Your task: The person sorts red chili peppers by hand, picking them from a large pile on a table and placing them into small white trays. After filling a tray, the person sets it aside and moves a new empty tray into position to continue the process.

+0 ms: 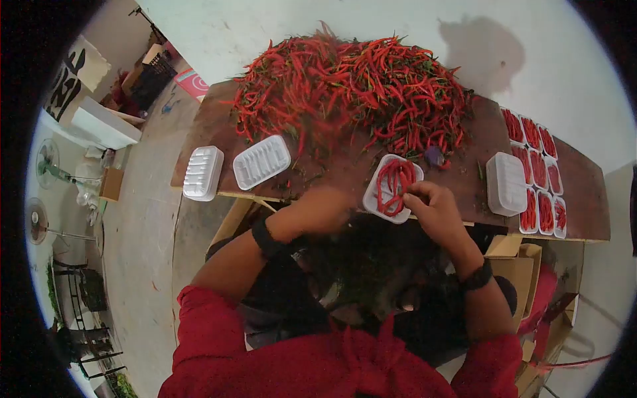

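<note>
A white foam tray (369,203) holding several long red chili peppers (391,182) rests at the table's front edge. My right hand (434,211) is at the tray's right side, thumb and fingers closed on peppers there. Left of the tray, my left hand (324,211) hovers by the table edge, its fingers smeared by motion. Behind both hands rises a large heap of red chili peppers (358,86) with green stems. A small purple object (434,156) lies near the heap's front right.
On the left stand a stack of white trays (202,174) and a ribbed white tray (261,162). Another white tray stack (509,184) is at right, beside rows of filled pepper trays (545,211). Cardboard boxes (511,282) sit under the table's right side.
</note>
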Motion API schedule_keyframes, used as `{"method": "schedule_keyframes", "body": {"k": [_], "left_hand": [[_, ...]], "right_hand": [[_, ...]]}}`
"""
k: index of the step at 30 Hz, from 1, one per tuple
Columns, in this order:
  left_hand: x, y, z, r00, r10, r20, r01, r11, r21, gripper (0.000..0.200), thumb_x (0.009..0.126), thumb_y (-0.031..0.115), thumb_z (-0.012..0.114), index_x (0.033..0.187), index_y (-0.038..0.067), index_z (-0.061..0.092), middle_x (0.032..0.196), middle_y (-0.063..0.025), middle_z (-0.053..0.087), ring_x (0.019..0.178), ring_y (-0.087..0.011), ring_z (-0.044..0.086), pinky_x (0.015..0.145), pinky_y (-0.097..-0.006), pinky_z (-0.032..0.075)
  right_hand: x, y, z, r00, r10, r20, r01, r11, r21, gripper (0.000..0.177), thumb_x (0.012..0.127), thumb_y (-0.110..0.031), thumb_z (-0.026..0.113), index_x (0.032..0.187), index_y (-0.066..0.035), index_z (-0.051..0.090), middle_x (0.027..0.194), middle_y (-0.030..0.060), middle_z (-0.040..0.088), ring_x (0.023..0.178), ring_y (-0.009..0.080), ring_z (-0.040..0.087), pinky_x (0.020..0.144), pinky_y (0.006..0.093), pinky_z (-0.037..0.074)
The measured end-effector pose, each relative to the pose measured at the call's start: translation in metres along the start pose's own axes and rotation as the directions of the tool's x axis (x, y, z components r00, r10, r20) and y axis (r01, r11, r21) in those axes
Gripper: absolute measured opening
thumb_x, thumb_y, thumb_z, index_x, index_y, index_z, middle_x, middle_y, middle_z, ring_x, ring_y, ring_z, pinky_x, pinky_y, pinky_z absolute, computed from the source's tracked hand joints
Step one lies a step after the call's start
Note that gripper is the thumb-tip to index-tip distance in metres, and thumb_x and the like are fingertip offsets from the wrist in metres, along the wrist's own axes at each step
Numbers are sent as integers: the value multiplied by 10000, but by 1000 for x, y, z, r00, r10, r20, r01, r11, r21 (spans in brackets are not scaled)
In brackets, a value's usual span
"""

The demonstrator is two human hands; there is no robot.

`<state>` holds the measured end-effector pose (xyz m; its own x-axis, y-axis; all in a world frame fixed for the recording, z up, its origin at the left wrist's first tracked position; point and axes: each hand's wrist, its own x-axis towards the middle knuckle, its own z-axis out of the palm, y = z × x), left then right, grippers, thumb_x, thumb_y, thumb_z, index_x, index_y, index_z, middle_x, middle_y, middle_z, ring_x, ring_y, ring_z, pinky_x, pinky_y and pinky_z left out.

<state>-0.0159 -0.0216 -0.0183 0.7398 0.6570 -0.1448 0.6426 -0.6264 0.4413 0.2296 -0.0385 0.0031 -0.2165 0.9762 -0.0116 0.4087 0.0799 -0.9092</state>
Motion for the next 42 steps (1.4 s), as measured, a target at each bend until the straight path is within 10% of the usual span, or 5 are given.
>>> {"method": "schedule_keyframes", "body": {"k": [12, 14, 19, 27, 42], "left_hand": [[18, 37, -9, 914, -301, -273, 67, 775, -628, 276, 806, 188, 610, 1016, 8, 594, 936, -122, 638, 859, -196, 617, 764, -324, 485], [22, 36, -9, 912, -313, -266, 82, 773, -629, 282, 809, 194, 612, 1016, 4, 596, 933, -117, 638, 855, -181, 613, 760, -318, 486], [28, 33, -14, 900, -331, -284, 64, 744, -665, 230, 791, 164, 607, 966, 14, 609, 911, -116, 626, 833, -205, 612, 757, -326, 482], [40, 11, -7, 873, 217, -436, -211, 975, 63, 98, 700, 77, 591, 790, 48, 570, 803, -118, 547, 785, -310, 569, 654, -412, 460], [47, 5, 5, 923, 363, -126, -286, 868, 405, 264, 669, 113, 594, 933, 107, 590, 988, -84, 554, 859, -277, 571, 729, -394, 471]], "right_hand": [[1, 1, 35, 996, -85, 34, 88, 993, -81, 180, 805, -107, 611, 911, 37, 631, 739, 61, 645, 696, 98, 579, 626, 256, 457], [0, -5, 33, 994, -106, 16, 107, 977, -186, 235, 786, -165, 602, 976, -36, 650, 852, 155, 662, 772, 268, 652, 702, 352, 497], [-1, -17, 23, 994, -91, -56, 86, 993, -85, 179, 793, -89, 614, 925, 31, 635, 765, 106, 645, 704, 114, 596, 646, 262, 464], [4, 5, 0, 993, -56, -106, 40, 989, -141, 189, 782, -106, 629, 913, 30, 640, 755, 105, 646, 669, 117, 587, 618, 266, 462], [-2, 13, 2, 997, -72, -31, 62, 965, -253, 189, 759, -126, 614, 893, 5, 639, 812, 165, 644, 722, 260, 632, 656, 332, 480]]}}
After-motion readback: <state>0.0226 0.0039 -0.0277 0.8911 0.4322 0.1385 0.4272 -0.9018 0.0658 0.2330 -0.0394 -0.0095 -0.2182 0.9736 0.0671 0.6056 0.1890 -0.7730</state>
